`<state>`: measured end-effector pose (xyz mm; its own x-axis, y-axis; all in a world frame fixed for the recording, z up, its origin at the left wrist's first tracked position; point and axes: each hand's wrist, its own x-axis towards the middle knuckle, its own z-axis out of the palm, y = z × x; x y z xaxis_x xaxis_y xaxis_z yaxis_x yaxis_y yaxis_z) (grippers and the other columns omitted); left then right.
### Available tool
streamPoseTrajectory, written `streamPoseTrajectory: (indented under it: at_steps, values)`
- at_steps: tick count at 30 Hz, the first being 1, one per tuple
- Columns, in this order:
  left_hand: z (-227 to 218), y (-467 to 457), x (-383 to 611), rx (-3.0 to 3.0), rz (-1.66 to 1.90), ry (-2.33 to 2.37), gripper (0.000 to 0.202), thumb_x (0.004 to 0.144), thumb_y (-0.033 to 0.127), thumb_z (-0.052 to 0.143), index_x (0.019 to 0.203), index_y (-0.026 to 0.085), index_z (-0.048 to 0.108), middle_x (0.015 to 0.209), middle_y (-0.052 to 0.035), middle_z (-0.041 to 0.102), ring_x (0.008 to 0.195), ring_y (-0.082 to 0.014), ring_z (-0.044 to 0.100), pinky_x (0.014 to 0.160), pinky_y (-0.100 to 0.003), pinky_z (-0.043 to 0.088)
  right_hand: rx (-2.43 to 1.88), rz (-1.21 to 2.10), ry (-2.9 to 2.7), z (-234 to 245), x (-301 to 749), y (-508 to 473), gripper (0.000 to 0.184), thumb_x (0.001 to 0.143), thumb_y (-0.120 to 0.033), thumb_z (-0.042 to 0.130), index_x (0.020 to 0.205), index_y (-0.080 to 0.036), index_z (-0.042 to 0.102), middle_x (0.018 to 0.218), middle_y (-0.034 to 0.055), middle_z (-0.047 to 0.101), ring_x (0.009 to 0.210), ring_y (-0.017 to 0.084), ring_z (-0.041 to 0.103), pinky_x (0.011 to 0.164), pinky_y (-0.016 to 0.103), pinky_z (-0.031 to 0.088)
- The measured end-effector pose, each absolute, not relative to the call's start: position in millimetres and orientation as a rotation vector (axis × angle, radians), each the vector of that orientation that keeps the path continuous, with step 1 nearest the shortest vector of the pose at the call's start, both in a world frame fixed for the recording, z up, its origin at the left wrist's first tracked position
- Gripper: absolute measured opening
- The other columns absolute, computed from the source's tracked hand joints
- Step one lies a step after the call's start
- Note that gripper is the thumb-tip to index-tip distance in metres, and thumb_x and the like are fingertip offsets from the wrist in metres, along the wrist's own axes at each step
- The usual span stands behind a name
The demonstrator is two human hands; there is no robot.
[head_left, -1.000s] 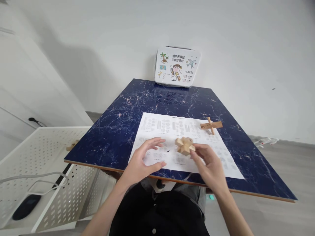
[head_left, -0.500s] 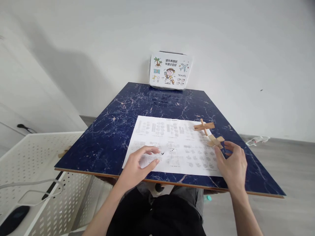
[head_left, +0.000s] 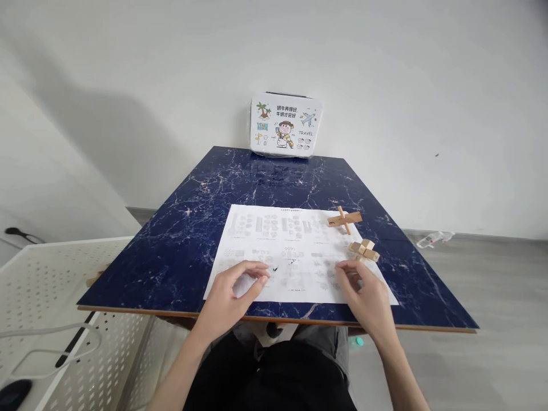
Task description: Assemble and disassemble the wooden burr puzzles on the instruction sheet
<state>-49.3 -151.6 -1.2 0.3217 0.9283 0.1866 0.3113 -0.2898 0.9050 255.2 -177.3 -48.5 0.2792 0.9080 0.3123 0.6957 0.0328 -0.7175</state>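
Observation:
A printed sheet of paper [head_left: 308,245] with rows of small grey diagrams lies near the front of the table. My left hand [head_left: 235,288] rests at its lower left, thumb and fingers loosely apart, with nothing between them. Over the sheet's lower right is my right hand [head_left: 363,294], fingers curled loosely and no object visible in it. Just beyond the right fingertips stands a light wooden interlocking block puzzle [head_left: 363,249], apart from the hand. Behind it, a brown wooden cross-shaped piece [head_left: 346,219] lies across the paper's upper right edge.
A white box with cartoon prints [head_left: 285,125] stands against the wall at the far edge of the dark blue marbled table [head_left: 180,251]. Left of the table is a white perforated bin [head_left: 103,354] with a cable. A clear plastic item [head_left: 434,239] lies on the floor at right.
My right hand has let go of the light block puzzle and moved left, nearer the front edge. The puzzle now stands free. My left hand's thumb and fingers are closer together. The view shifted slightly.

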Motion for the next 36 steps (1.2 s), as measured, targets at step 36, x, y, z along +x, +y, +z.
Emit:
streamPoseTrajectory:
  at_steps: [36]
  values:
    - [2.2,-143.9,-45.3,1.762,0.842,1.290,0.028,0.098,0.051,0.064,0.111,0.028,0.073,0.107,-0.0034,0.078,0.100,-0.0237,0.075,0.092,-0.032,0.061,-1.727,0.256,-1.422,-49.0,250.1,-173.7,0.039,0.102,-0.041,0.049,0.136,-0.024,0.056,0.118,0.0111,0.073,0.111,0.032,0.067,0.087,0.043,0.054]
